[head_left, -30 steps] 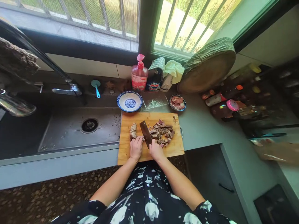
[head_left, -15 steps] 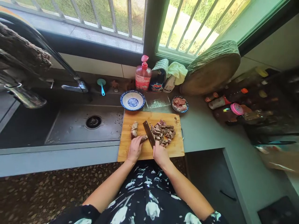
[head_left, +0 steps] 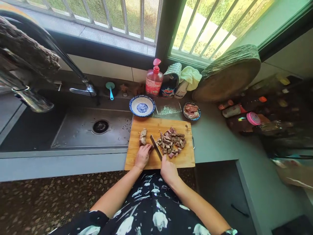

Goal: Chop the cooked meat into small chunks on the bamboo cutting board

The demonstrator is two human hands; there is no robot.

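On the wooden cutting board (head_left: 158,122), my right hand (head_left: 169,170) is closed round the handle of a cleaver (head_left: 156,147), its blade slanting up and to the left. Just left of the blade, my left hand (head_left: 143,156) presses a strip of brown meat against the board; the fingers mostly cover the strip. Behind that hand lies a paler, uncut piece of meat (head_left: 143,136). A spread heap of chopped meat cubes (head_left: 172,142) lies to the right of the cleaver.
Behind the board stand a blue-rimmed plate (head_left: 142,106), a small bowl of raw-looking meat (head_left: 191,111) and a pink pump bottle (head_left: 154,81). The sink (head_left: 78,130) is to the left. A round wooden block (head_left: 227,76) leans by the window.
The cleaver blade has come down lower, nearer the board. Less of the meat strip shows beyond my left fingers. The whole view has shifted slightly.
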